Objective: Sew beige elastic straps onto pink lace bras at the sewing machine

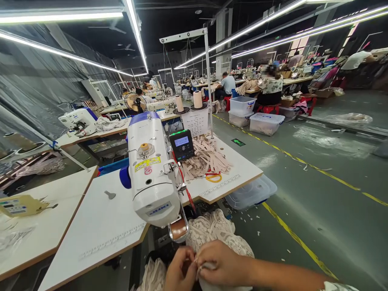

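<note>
My left hand [180, 268] and my right hand [221, 262] meet at the bottom of the head view, below the sewing machine head. Fingertips of both pinch a small piece of pale fabric [209, 265], and its exact shape is hidden by the fingers. Just beyond my hands lies a bundle of cream lace fabric [212, 228], with more pale lace [154, 275] to the left. The white JUKI sewing machine [156, 202] stands over the table's front edge, its narrow arm end close above my left hand.
Beige fabric strips [209, 157] are piled behind the control panel [182, 145], with yellow-handled scissors [214, 178] in front. Two thread cones [198, 100] stand behind. A clear plastic bin [251, 192] sits under the table's right edge. Other people work at tables farther back.
</note>
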